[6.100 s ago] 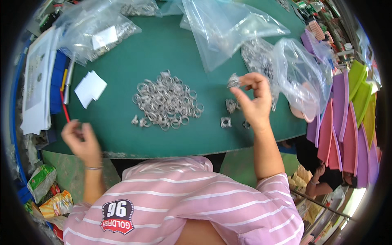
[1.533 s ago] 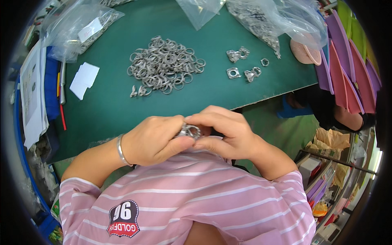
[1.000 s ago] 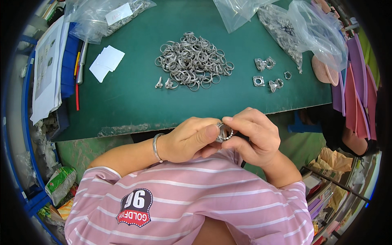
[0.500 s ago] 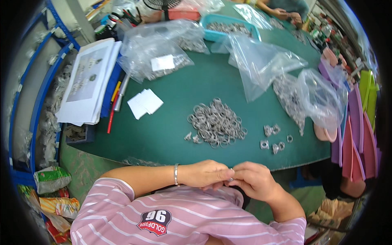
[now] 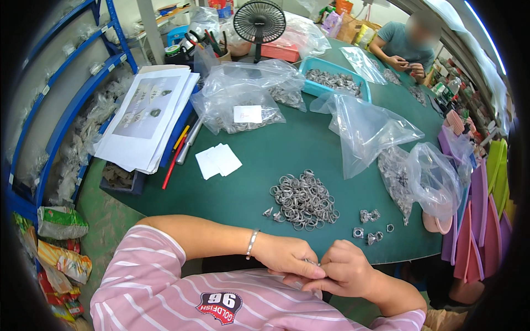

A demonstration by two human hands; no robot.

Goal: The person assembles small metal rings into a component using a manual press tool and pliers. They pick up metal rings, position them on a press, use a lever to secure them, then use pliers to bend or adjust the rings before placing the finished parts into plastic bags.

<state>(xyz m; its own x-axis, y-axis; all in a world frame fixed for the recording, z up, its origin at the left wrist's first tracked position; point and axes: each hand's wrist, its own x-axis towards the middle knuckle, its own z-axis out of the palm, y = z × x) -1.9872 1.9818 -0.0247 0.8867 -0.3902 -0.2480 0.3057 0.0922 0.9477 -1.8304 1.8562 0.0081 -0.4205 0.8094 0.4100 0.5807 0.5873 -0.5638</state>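
Observation:
My left hand (image 5: 290, 258) is closed, thumb against fingers, low in front of my body at the table's near edge. A sliver of a small grey metal piece (image 5: 308, 261) shows between its thumb and forefinger; the rest is covered. Right up against it, my right hand (image 5: 345, 270) has its fingers curled and its thumb meeting the left fingertips; what it grips is hidden. Beyond the hands lies a heap of grey metal rings (image 5: 306, 199), with a couple of odd pieces (image 5: 268, 212) at its left. Several chunkier metal parts (image 5: 375, 238) and a single ring (image 5: 390, 227) lie farther right.
Paper slips (image 5: 218, 161), pens (image 5: 175, 161) and stacked sheets (image 5: 144, 118) are on the left. Clear bags of parts (image 5: 243, 94), a blue tray (image 5: 365, 91) and a fan (image 5: 259, 23) stand behind. Plastic bags (image 5: 436, 171) and coloured bins (image 5: 479, 209) line the right; a co-worker (image 5: 406, 49) sits far right.
The view has tilted up, so the table sits lower in the picture and the fan and co-worker show more fully. My hands stay together; my right hand's fingers are more curled.

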